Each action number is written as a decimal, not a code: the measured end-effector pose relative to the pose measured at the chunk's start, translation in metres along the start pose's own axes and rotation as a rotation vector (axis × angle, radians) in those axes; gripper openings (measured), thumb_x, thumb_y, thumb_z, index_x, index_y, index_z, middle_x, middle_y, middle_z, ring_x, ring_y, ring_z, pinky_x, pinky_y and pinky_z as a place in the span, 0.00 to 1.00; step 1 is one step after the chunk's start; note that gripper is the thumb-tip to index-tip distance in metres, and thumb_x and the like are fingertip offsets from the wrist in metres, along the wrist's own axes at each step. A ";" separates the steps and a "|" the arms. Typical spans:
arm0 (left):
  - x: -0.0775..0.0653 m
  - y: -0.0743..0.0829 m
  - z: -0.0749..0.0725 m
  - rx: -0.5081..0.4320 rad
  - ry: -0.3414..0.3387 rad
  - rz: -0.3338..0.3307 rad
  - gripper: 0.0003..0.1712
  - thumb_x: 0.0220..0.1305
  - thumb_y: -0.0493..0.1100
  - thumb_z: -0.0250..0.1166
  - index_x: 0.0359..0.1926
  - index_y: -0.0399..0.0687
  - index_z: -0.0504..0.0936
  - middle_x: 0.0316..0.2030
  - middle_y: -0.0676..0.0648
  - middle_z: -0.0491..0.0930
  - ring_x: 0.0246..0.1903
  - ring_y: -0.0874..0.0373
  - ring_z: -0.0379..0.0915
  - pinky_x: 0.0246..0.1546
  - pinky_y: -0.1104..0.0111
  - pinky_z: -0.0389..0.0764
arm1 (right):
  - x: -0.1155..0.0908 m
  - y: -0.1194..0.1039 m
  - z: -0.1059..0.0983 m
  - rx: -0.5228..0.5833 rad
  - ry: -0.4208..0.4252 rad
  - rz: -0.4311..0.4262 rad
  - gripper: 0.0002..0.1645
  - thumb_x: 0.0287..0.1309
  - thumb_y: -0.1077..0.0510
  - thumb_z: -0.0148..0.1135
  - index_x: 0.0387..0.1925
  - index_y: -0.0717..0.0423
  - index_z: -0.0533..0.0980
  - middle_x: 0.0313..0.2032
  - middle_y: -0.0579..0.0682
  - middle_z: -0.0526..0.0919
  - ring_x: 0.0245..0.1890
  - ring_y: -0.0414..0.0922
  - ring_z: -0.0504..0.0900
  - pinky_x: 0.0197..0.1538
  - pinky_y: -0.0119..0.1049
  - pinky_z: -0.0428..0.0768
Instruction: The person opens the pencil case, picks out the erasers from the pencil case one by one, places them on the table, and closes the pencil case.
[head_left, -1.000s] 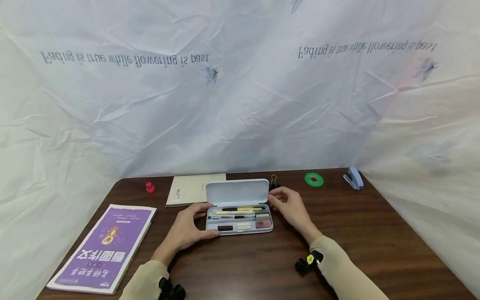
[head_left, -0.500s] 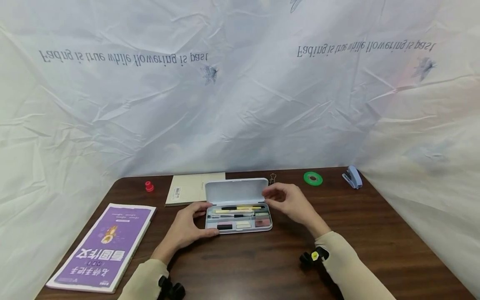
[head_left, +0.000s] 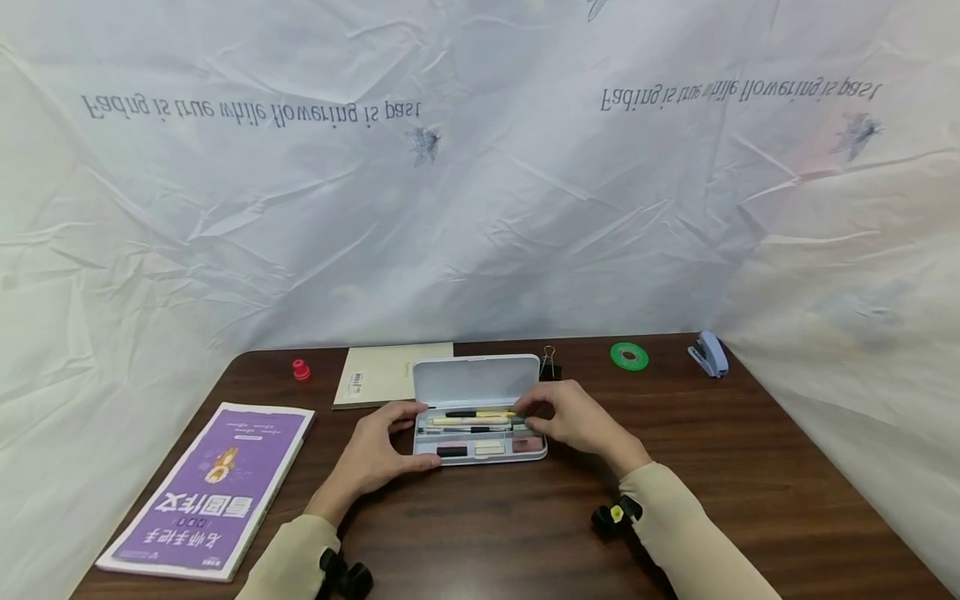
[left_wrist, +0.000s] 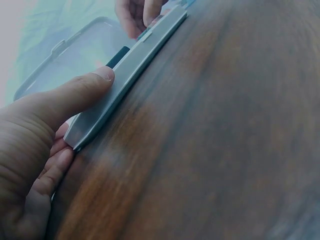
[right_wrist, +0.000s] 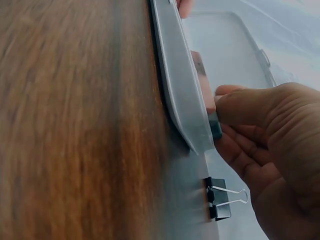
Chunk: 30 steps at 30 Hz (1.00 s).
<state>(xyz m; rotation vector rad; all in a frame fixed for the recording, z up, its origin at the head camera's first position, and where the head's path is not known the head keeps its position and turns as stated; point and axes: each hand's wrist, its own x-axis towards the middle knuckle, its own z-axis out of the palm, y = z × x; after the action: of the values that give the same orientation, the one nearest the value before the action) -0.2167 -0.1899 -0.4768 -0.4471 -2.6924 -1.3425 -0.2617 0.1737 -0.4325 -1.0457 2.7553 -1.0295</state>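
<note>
Pale grey case (right_wrist: pixel 182 75), lid (head_left: pixel 476 382) up on its twelve o'clock side, sits between the two hands, long axis running nine to three, open front facing six! Left hand (head_left: pixel 371 450) has its nine o'clock end gripped, thumb on the near edge, fingers round behind. And right hand (head_left: pixel 573 417), over the three o'clock end, dips bent fingertips inside, nearest the green block (right_wrist: pixel 215 126) and the pen ends; whether they pinch anything, can't call it. Pens (head_left: pixel 471 422) lie at nine o'clock from those fingertips, lined up with the case, so right is the closer hand; which way their tips point is too small to tell.
</note>
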 end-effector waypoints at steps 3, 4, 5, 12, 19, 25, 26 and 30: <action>0.000 0.000 0.000 0.000 0.000 -0.002 0.51 0.47 0.59 0.93 0.71 0.52 0.85 0.68 0.49 0.83 0.63 0.50 0.85 0.67 0.54 0.87 | 0.002 -0.002 0.000 -0.028 -0.018 0.000 0.15 0.71 0.67 0.74 0.54 0.49 0.91 0.52 0.42 0.91 0.55 0.46 0.89 0.58 0.46 0.91; 0.001 0.000 0.000 0.002 -0.001 -0.003 0.51 0.47 0.59 0.94 0.71 0.52 0.85 0.68 0.49 0.83 0.63 0.50 0.85 0.67 0.54 0.87 | 0.002 -0.002 0.001 -0.030 -0.020 0.003 0.15 0.72 0.67 0.74 0.54 0.49 0.91 0.52 0.41 0.91 0.56 0.47 0.89 0.58 0.46 0.91; 0.001 0.001 0.000 0.004 -0.001 -0.004 0.50 0.47 0.59 0.94 0.70 0.52 0.85 0.68 0.49 0.83 0.63 0.50 0.85 0.67 0.54 0.87 | 0.002 -0.002 0.001 -0.029 -0.018 0.005 0.15 0.72 0.67 0.74 0.54 0.49 0.91 0.52 0.41 0.91 0.56 0.46 0.89 0.58 0.46 0.91; 0.001 0.001 0.000 0.003 -0.004 -0.008 0.51 0.47 0.59 0.94 0.71 0.52 0.84 0.68 0.49 0.83 0.63 0.49 0.85 0.67 0.54 0.87 | 0.002 -0.003 0.000 0.004 0.033 0.003 0.14 0.71 0.68 0.73 0.52 0.50 0.90 0.48 0.43 0.91 0.48 0.41 0.88 0.53 0.44 0.91; 0.000 0.000 0.000 -0.001 -0.003 -0.002 0.51 0.47 0.59 0.94 0.71 0.51 0.84 0.68 0.48 0.83 0.63 0.50 0.85 0.67 0.54 0.87 | -0.001 -0.009 -0.012 0.031 0.087 -0.006 0.15 0.70 0.69 0.73 0.51 0.48 0.89 0.46 0.42 0.88 0.45 0.38 0.86 0.51 0.42 0.91; 0.000 0.001 -0.001 0.000 -0.001 -0.004 0.50 0.47 0.59 0.93 0.70 0.52 0.84 0.68 0.48 0.83 0.63 0.50 0.85 0.67 0.54 0.87 | -0.009 -0.009 -0.032 0.019 0.164 -0.006 0.17 0.68 0.70 0.75 0.50 0.48 0.89 0.48 0.41 0.88 0.46 0.40 0.86 0.49 0.42 0.91; 0.000 0.001 -0.001 -0.001 -0.002 -0.004 0.50 0.47 0.59 0.93 0.70 0.52 0.84 0.68 0.48 0.83 0.63 0.50 0.85 0.67 0.55 0.87 | -0.011 -0.008 -0.036 0.015 0.174 0.002 0.17 0.67 0.71 0.75 0.50 0.48 0.89 0.48 0.42 0.88 0.46 0.41 0.86 0.49 0.42 0.91; 0.000 0.001 0.000 -0.002 -0.003 -0.006 0.50 0.47 0.58 0.93 0.71 0.51 0.84 0.69 0.48 0.83 0.63 0.50 0.85 0.67 0.55 0.87 | -0.024 0.003 -0.054 -0.015 0.214 0.056 0.18 0.68 0.70 0.75 0.52 0.47 0.89 0.50 0.43 0.88 0.48 0.43 0.86 0.49 0.43 0.91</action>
<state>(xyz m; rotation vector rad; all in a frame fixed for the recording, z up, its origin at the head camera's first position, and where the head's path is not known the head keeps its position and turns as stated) -0.2167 -0.1894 -0.4757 -0.4418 -2.6968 -1.3471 -0.2578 0.2204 -0.3969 -0.9031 2.9433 -1.1789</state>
